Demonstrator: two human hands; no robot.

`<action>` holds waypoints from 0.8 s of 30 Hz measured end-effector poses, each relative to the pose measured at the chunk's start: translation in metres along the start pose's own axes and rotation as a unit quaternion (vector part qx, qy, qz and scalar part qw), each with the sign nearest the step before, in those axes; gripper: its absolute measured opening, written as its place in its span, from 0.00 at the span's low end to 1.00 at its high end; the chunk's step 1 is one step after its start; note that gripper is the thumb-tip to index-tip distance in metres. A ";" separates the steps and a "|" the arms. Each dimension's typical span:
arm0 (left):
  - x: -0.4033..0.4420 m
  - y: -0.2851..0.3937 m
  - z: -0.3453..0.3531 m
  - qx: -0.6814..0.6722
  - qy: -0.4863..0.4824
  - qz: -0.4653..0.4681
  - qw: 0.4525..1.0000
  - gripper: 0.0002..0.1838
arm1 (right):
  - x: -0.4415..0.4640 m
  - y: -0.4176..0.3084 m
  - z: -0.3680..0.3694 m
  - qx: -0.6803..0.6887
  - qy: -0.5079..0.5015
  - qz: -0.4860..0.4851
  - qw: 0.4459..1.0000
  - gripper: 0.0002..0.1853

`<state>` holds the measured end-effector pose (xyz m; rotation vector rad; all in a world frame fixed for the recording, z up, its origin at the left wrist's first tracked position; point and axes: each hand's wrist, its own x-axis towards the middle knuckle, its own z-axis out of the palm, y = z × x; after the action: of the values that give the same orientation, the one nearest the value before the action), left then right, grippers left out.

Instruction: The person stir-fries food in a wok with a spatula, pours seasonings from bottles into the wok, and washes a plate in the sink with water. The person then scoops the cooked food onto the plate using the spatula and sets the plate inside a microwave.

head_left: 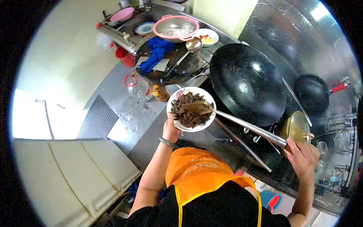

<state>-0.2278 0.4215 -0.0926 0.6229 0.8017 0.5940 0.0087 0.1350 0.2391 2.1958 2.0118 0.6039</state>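
My left hand (172, 128), with a bangle on its wrist, grips the lower left rim of a white plate (202, 92). Dark brown, crinkled food pieces (189, 118) are heaped on the plate. My right hand (304, 157) is closed round the wooden end of a long metal-handled spatula (253, 128). The spatula's blade lies over the heaped food, its far edge hard to make out. Just right of the plate sits a large black wok (245, 89), with a few light reflections on its inside surface.
A round dark board (193, 62) carries a blue cloth (153, 55) and a ladle (194, 44). Behind are a pink colander (170, 38) and a plate of red and yellow pieces (206, 38). A small black pan (312, 92) and a glass lid (298, 126) stand at right.
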 end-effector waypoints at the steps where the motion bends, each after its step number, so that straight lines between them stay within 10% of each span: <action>1: -0.006 -0.006 -0.001 0.002 0.020 0.003 1.000 0.35 | -0.003 0.004 0.006 0.006 0.012 -0.007 1.000 0.29; 6: -0.031 -0.023 0.000 -0.026 0.087 0.063 0.994 0.36 | -0.008 0.017 0.030 0.029 0.039 -0.029 0.998 0.25; 11: -0.064 -0.028 -0.014 -0.045 0.124 0.118 0.984 0.36 | -0.038 0.049 0.037 0.258 0.006 0.175 0.950 0.22; 16: -0.087 -0.032 -0.043 -0.134 0.155 0.139 0.969 0.36 | -0.062 0.061 0.084 0.552 -0.066 0.455 0.696 0.12; 24: -0.155 -0.063 -0.097 -0.089 0.307 0.192 0.928 0.25 | -0.040 0.077 0.189 0.477 -0.152 0.515 0.695 0.16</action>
<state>-0.3756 0.2989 -0.1170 0.4239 1.2035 1.2461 0.1456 0.1222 0.0828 3.5616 0.6945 -1.0344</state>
